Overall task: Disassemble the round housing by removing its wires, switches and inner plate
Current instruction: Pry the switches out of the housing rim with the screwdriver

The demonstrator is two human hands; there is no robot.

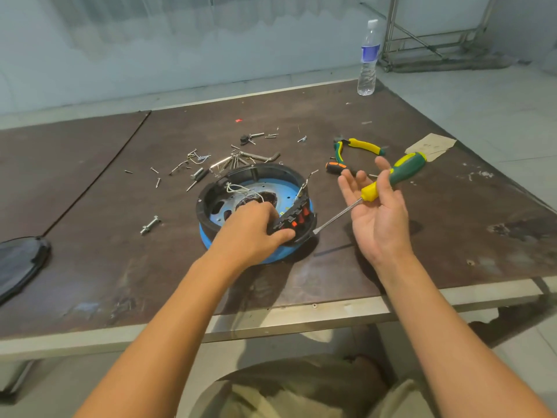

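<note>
The round housing (265,173) has a black upper ring over a blue base and sits mid-table. Inside lies a blue metal inner plate (272,191) with white wires (241,190) looped across it. A black switch block with red buttons (294,217) leans against the near right rim. My left hand (251,233) reaches into the housing and grips that switch block. My right hand (376,212) hovers palm-up to the right, loosely holding a green-and-yellow screwdriver (401,173) whose tip touches the housing's rim.
Loose screws, bolts and a hex key (262,156) are scattered behind the housing. Pliers (355,149) lie at the right rear, a water bottle (368,60) at the far edge, a large bolt (149,225) to the left, a dark round cover (21,263) at the left edge.
</note>
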